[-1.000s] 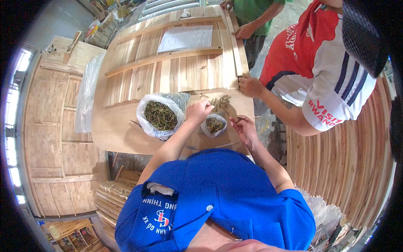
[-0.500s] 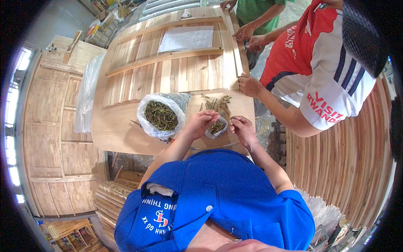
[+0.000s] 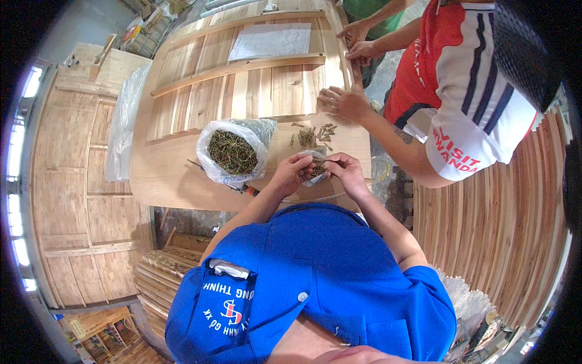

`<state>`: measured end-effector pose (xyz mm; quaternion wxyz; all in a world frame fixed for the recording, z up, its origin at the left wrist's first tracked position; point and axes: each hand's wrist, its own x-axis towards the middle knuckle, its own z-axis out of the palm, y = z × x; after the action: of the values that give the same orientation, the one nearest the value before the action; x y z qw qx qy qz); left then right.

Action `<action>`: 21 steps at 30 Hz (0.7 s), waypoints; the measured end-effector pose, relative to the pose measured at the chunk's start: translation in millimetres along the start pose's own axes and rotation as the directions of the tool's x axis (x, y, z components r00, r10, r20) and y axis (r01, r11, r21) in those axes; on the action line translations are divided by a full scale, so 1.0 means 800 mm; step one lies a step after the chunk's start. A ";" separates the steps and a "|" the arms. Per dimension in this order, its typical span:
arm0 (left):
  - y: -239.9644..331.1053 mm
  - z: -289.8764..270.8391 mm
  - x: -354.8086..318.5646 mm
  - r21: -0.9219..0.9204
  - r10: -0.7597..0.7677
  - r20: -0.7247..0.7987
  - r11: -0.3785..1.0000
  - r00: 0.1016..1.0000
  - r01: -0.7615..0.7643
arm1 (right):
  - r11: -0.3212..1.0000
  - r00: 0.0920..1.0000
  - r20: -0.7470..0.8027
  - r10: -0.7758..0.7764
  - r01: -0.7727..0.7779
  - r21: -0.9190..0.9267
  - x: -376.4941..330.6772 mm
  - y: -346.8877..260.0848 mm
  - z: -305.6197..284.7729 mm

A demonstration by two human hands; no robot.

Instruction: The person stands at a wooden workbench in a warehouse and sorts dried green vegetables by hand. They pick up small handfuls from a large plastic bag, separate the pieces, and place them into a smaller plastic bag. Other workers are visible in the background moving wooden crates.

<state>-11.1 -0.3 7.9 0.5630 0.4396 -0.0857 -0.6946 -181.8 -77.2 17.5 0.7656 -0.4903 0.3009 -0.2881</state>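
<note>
My left hand (image 3: pixel 293 170) and my right hand (image 3: pixel 343 168) meet over the near edge of a wooden panel (image 3: pixel 182 182). Together they pinch a small clear plastic bag (image 3: pixel 314 168) holding dark screws. A loose pile of the same screws (image 3: pixel 314 134) lies on the wood just beyond my hands. To the left stands a bigger open plastic bag (image 3: pixel 233 151) full of screws. A small red-handled tool (image 3: pixel 245 190) lies beside that bag, close to the panel's edge.
A person in a red and white shirt (image 3: pixel 467 103) stands at the right, one hand (image 3: pixel 342 103) resting on the panel. Another person's hands (image 3: pixel 357 39) work further back. Slatted wooden panels (image 3: pixel 497 224) lean at the right, boards (image 3: pixel 79 182) at the left.
My hands have drawn the small bag back toward me and closed in on it. The person at the right has moved a hand across the panel.
</note>
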 end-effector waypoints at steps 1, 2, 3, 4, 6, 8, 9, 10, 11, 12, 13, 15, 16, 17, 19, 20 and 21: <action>0.000 -0.001 0.000 0.005 0.002 0.014 1.000 1.000 -0.002 | 1.000 1.000 0.002 -0.001 0.001 0.000 0.001 0.000 0.001; 0.000 -0.002 0.001 -0.018 -0.007 0.020 1.000 1.000 0.007 | 1.000 1.000 0.003 -0.004 0.004 0.001 0.001 0.000 0.002; 0.000 -0.002 0.001 -0.041 -0.014 0.027 0.999 1.000 0.015 | 1.000 1.000 0.004 -0.006 0.006 0.002 0.002 0.001 0.003; -0.001 -0.003 0.001 -0.065 -0.021 0.033 0.998 0.999 0.023 | 1.000 1.000 0.005 -0.016 0.016 -0.002 0.002 0.001 0.003; -0.001 0.004 -0.002 -0.091 0.003 0.028 0.996 1.000 0.000 | 0.999 1.000 -0.001 -0.031 0.031 -0.013 0.002 0.003 0.002; 0.000 0.010 -0.005 -0.103 0.014 0.009 0.995 1.000 -0.013 | 1.000 1.000 -0.008 -0.021 0.021 -0.021 0.001 0.004 0.001; 0.001 0.013 -0.006 -0.102 0.013 -0.007 0.995 1.000 -0.014 | 1.000 1.000 -0.011 -0.016 0.015 -0.026 0.000 0.005 0.000; 0.002 0.015 -0.007 -0.102 0.011 -0.023 0.995 1.000 -0.014 | 0.999 1.000 -0.006 -0.014 0.013 -0.036 0.000 0.005 0.000; 0.001 0.014 -0.007 -0.100 0.014 -0.014 0.995 1.000 -0.016 | 0.999 1.000 0.002 -0.013 0.013 -0.047 0.000 0.006 0.000; 0.000 0.012 -0.007 -0.099 0.016 -0.005 0.995 1.000 -0.017 | 0.998 1.000 0.010 -0.012 0.013 -0.058 0.001 0.007 0.000; 0.000 0.010 -0.006 -0.098 0.018 0.004 0.995 1.000 -0.018 | 0.998 1.000 0.020 -0.014 0.015 -0.057 0.001 0.007 -0.001; -0.002 0.007 -0.006 -0.106 0.014 0.032 0.994 0.999 -0.010 | 0.998 0.999 0.040 -0.015 0.017 -0.057 0.001 0.008 0.000; -0.002 0.005 -0.005 -0.111 0.012 0.046 0.994 0.999 -0.007 | 0.999 0.999 0.046 0.000 0.002 -0.040 0.001 0.009 0.000; -0.002 0.007 -0.005 -0.096 0.018 0.049 0.995 0.999 -0.014 | 1.000 0.999 0.049 0.016 -0.014 -0.024 0.001 0.010 -0.002; -0.001 0.010 -0.004 -0.066 0.031 0.053 0.997 0.998 -0.027 | 0.999 0.998 0.051 0.043 -0.043 0.011 0.001 0.012 -0.003; 0.000 0.012 -0.004 -0.022 0.034 0.059 0.999 0.998 -0.032 | 0.998 0.997 0.050 0.052 -0.054 0.030 0.002 0.015 -0.005; 0.000 0.014 -0.004 0.023 0.036 0.064 0.999 0.997 -0.037 | 0.997 0.997 0.049 0.062 -0.064 0.049 0.003 0.018 -0.006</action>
<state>-19.2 -1.8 15.8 0.5672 0.4225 -0.1199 -0.6967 -181.6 -76.9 2.1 0.7934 -0.4678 0.2905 -0.2595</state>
